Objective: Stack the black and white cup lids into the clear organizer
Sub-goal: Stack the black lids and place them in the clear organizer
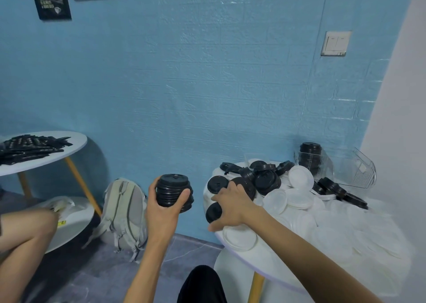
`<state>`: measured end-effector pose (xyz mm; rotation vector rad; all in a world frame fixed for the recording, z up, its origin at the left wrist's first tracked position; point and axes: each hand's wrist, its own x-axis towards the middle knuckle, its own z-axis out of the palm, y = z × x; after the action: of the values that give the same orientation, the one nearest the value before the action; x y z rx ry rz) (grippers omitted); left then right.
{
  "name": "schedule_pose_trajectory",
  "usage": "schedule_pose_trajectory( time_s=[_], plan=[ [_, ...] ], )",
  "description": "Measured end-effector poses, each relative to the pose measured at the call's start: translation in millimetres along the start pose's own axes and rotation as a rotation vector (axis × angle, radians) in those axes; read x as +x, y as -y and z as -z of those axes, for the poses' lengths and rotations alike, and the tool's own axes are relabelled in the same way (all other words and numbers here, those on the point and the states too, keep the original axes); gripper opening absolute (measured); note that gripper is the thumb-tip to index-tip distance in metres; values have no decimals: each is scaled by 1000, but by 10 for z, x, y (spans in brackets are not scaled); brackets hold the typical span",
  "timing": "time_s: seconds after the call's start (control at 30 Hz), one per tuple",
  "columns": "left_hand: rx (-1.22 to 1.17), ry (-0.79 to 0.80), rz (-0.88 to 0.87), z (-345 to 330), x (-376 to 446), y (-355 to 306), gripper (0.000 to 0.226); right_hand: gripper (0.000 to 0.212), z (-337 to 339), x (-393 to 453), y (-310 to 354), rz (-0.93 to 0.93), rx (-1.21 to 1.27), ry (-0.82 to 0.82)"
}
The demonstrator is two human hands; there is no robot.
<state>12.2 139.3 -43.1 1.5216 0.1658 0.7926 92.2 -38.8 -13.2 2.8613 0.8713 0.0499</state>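
My left hand [162, 207] grips a stack of black lids [174, 192], held in the air left of the white round table [239, 261]. My right hand [232, 204] reaches over the table's left edge, its fingers curled on a black lid [214, 211] there. Loose black lids [265, 180] lie heaped at the table's back. White lids [299, 196] cover its middle and right. The clear organizer [345, 169] stands at the far right corner with a stack of black lids [310, 157] in its left slot.
A second white table [76, 139] at the left carries several black packets. A grey backpack [124, 212] leans against the blue wall between the tables. Another person's bare leg [25, 238] shows at the lower left. My dark-clad knee [202, 284] is below the hands.
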Motion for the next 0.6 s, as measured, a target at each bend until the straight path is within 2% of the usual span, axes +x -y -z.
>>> schedule_pose_trajectory(
  time_s=[0.13,0.3,0.37,0.47,0.6],
  plan=[
    [27,14,-17,-17,-6,21,63,81,-35,31,5,2,16,44],
    [45,41,6,-45,-13,103,65,81,-53,12,-56,-22,82,-25],
    [42,54,3,-52,-31,104,65,81,-18,-13,-78,-27,196,-82],
    [33,56,1,-57,-38,100,64,66,115,-55,-161,-32,390,-214],
    [16,63,-10,-76,-35,73,63,82,333,-91,-328,-99,700,-368]
  ],
)
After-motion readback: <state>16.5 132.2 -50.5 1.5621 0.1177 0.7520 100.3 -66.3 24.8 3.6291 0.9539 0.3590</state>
